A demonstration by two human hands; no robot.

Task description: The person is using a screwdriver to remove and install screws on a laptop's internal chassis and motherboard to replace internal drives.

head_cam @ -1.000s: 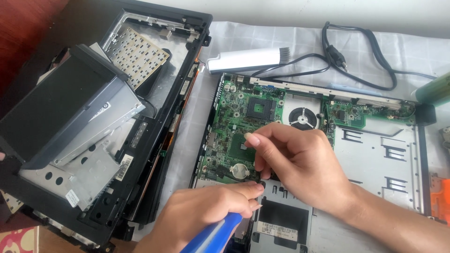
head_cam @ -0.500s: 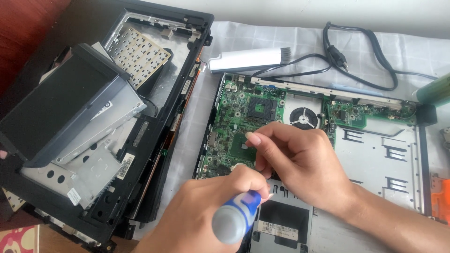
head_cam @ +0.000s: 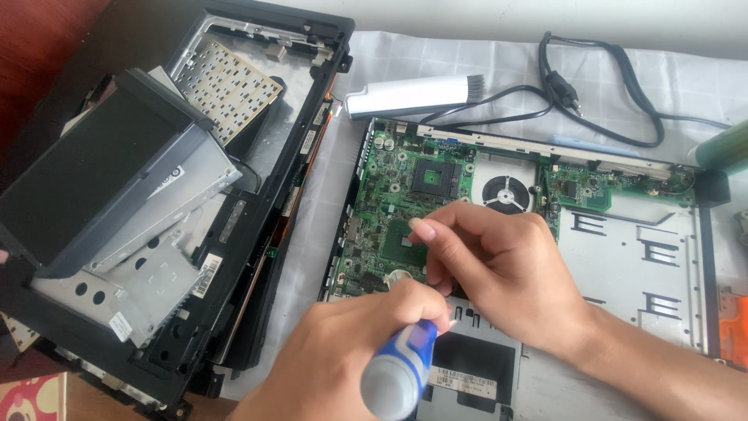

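Left hand has swung the blue-and-white-handled screwdriver upright since a second ago, gripping it; right hand, fingers pinched, steadies the green laptop motherboard.

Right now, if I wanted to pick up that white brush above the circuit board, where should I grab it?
Probably the brush by its long white handle, from above. It lies flat on the cloth, the handle's long sides clear; the dark bristles sit at its right end, near the cable.
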